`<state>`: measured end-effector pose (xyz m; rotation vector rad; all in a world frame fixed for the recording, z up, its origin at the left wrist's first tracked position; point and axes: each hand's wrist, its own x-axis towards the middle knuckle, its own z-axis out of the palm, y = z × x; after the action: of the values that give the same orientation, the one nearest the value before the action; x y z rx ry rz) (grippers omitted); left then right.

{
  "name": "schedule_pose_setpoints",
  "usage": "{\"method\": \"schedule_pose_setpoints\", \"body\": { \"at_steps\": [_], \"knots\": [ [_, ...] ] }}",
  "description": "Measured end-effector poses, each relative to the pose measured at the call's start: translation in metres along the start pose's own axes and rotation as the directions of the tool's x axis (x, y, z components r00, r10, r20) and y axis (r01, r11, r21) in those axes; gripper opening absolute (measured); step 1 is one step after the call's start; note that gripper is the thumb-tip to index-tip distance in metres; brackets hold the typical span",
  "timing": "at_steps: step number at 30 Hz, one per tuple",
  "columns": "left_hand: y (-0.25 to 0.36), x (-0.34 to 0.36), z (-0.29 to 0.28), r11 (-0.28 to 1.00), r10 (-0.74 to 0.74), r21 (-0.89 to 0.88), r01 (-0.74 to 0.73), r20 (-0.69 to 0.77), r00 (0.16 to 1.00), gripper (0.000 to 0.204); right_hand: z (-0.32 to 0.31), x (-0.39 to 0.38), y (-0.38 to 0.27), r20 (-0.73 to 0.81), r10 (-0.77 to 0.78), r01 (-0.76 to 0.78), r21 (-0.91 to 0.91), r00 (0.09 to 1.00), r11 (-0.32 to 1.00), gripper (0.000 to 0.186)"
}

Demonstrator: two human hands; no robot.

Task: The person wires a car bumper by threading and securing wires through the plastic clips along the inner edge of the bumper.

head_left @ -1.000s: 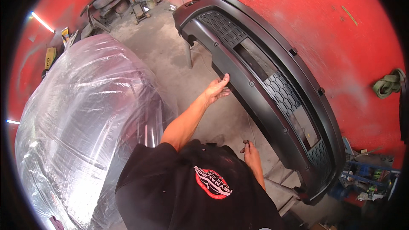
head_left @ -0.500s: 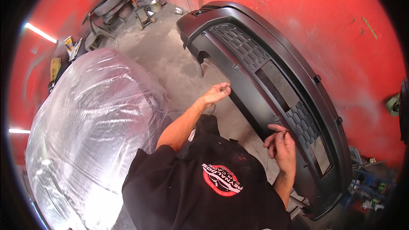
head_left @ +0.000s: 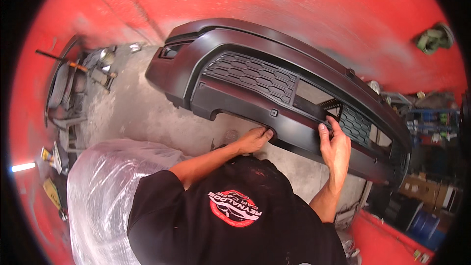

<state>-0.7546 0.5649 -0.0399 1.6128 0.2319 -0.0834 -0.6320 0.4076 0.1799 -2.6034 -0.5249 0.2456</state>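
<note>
A long dark grey car bumper (head_left: pixel 230 38) stretches across the middle, with honeycomb grilles (head_left: pixel 252 78) and open rectangular gaps in it. My left hand (head_left: pixel 256 140) grips its near lower edge, thumb on the outer face and fingers mostly hidden. Further right, my right hand (head_left: pixel 332 145) holds the strip below the middle gap, its fingertips at the gap's edge and thumb on the face.
A plastic-wrapped object (head_left: pixel 98 181) stands at lower left. Left behind it are a jack (head_left: pixel 100 76), tyres (head_left: pixel 64 83) and clutter along the red wall (head_left: pixel 274 0). A green strap (head_left: pixel 434 39) hangs at upper right, above cluttered shelves (head_left: pixel 427 122) and boxes (head_left: pixel 422 191).
The view has turned, so the bumper now lies more crosswise. My left hand has moved onto the lower edge; my right hand has risen from below and taken hold near the grille gap.
</note>
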Motion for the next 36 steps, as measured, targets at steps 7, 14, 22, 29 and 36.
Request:
{"method": "schedule_pose_setpoints", "body": {
  "at_steps": [7, 14, 22, 29, 36],
  "knots": [
    [0.015, 0.006, -0.004, 0.991, -0.111, 0.064, 0.115, -0.073, 0.991, 0.065, 0.007, -0.056, 0.009, -0.055, 0.127, -0.117, 0.156, 0.990, 0.981, 0.040],
    [0.006, -0.001, -0.001, 0.973, -0.110, -0.213, 0.091, -0.078, 0.991, 0.036, 0.015, -0.096, 0.055, -0.030, 0.224, -0.210, 0.247, 0.974, 0.946, 0.040],
    [0.025, -0.018, -0.002, 0.893, -0.185, -0.427, 0.143, -0.058, 0.981, 0.027, 0.029, -0.118, 0.083, 0.079, 0.232, -0.245, 0.288, 0.970, 0.926, 0.040],
    [0.006, -0.022, -0.001, 0.913, -0.112, -0.397, 0.089, -0.036, 0.993, 0.025, 0.051, -0.115, 0.103, 0.135, 0.247, -0.276, 0.265, 0.959, 0.924, 0.041],
    [-0.010, -0.022, 0.000, 0.867, -0.184, -0.464, 0.182, 0.041, 0.982, 0.025, 0.051, -0.100, 0.105, 0.195, 0.161, -0.199, 0.194, 0.968, 0.961, 0.038]
  ]
}}
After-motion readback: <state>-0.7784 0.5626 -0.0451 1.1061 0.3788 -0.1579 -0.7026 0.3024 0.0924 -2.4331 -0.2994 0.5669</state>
